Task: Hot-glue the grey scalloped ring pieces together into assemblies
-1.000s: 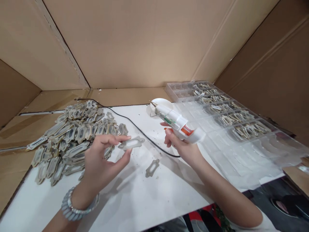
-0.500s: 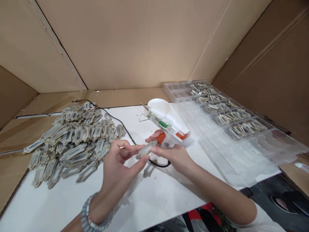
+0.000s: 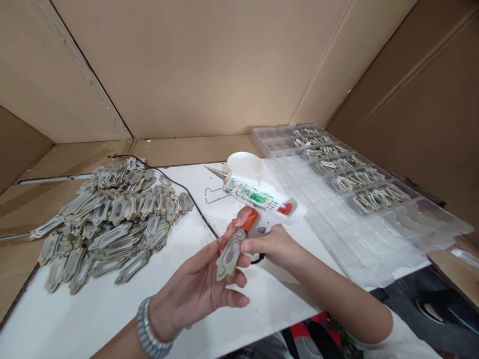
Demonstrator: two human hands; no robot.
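My right hand [image 3: 279,247] is wrapped round the handle of a white hot glue gun [image 3: 254,192], a finger at its orange trigger. The gun's metal nozzle points left, and its wire stand sticks out beneath. The right thumb also presses on an oblong, ornate grey-beige frame-shaped piece [image 3: 229,257] with a pale centre. My left hand [image 3: 198,284] is turned palm up, its fingers behind and around that piece, the lower fingers spread. Both hands touch the piece just in front of the gun. A heap of similar frame-shaped pieces [image 3: 116,234] lies to the left.
Clear plastic compartment trays [image 3: 322,199] stand at the right, several compartments holding small metallic-looking pieces [image 3: 377,197]. A round white dish [image 3: 245,164] sits behind the gun. A black cord [image 3: 187,192] crosses the white tabletop [image 3: 112,319]. Cardboard walls [image 3: 209,70] enclose the back and sides.
My left hand has rolled from a thumb-and-finger pinch to palm up. The frame-shaped piece has turned more upright and faces me. The glue gun has shifted slightly left and tilted flatter.
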